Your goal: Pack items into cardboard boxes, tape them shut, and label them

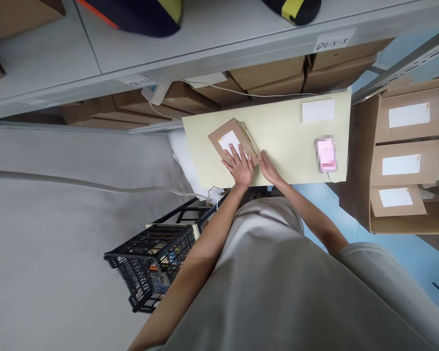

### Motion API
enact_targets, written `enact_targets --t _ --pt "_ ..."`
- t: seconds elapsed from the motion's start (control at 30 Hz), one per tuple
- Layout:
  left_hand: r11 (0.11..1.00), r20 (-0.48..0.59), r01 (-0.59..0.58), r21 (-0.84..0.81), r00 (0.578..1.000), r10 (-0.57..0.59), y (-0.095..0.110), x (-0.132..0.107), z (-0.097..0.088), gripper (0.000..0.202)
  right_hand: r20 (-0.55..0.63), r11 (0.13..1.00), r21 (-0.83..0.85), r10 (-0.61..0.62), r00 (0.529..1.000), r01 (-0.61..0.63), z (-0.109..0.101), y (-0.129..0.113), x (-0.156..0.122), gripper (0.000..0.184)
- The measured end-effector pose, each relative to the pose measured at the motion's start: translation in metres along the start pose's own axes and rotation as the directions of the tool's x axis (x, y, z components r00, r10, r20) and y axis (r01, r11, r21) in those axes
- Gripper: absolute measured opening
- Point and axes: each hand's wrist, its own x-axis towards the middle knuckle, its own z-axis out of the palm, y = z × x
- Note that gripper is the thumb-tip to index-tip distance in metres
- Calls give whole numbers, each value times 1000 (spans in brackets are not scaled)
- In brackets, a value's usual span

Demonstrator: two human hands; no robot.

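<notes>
A small brown cardboard box (227,127) with a white label (228,140) lies turned at an angle on the pale yellow tabletop (281,126). My left hand (241,168) rests flat on top of it, fingers spread over the label and the near part of the lid. At the box's right side, my right hand (268,166) has its fingers stretched out, the tips touching or very near the side edge. Whether they press on it I cannot tell.
A white label sheet (318,110) and a blurred pink item (326,154) lie on the table's right part. A large carton (362,161) holding labelled boxes stands at right. A black crate (149,258) stands left. A grey shelf (212,53) with cartons runs behind.
</notes>
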Motion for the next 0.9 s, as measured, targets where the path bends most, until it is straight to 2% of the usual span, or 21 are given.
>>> enact_targets --t 0.13,0.3,0.37,0.43,0.5,0.53,0.63,0.67,0.73,0.8,0.83,0.9 --pt "1000 -10 -19 -22 1000 19 -1 1 1 73 -1 999 -40 10 1000 -10 -2 -3 -12 89" --pt "999 -6 -19 -49 1000 19 -1 0 0 73 0 996 -79 -44 999 44 -4 -16 -3 85" --pt "998 -1 -29 -61 1000 29 -1 0 -5 74 -55 995 -91 -49 997 43 -7 -16 -3 84" --pt "994 -1 -68 -84 998 68 0 7 -12 74 -177 997 -67 28 984 -40 -10 -13 -8 82" --pt "985 -22 -122 -118 993 120 3 25 -21 74 -271 984 53 176 946 -168 -12 -8 -15 76" --pt "979 -42 -149 -136 989 145 6 38 -27 74 -276 964 142 258 926 -226 -12 -7 -19 71" --pt "962 -99 -209 -174 976 194 18 90 -46 74 -197 885 349 391 899 -308 -7 -8 -25 55" --pt "961 -92 -208 -183 977 194 22 108 -53 72 -178 869 385 399 899 -310 -5 -11 -24 52" --pt "967 3 -151 -204 988 154 28 137 -67 66 -173 854 433 392 903 -288 1 -17 -21 49" --pt "964 72 -111 -240 989 132 28 153 -82 58 -224 858 463 357 907 -223 6 -22 -19 50" --pt "956 63 -114 -271 989 136 26 155 -89 54 -271 867 469 323 907 -168 7 -23 -19 51" --pt "927 -30 -144 -347 989 142 16 148 -101 51 -403 897 442 213 890 -15 4 -23 -22 57"
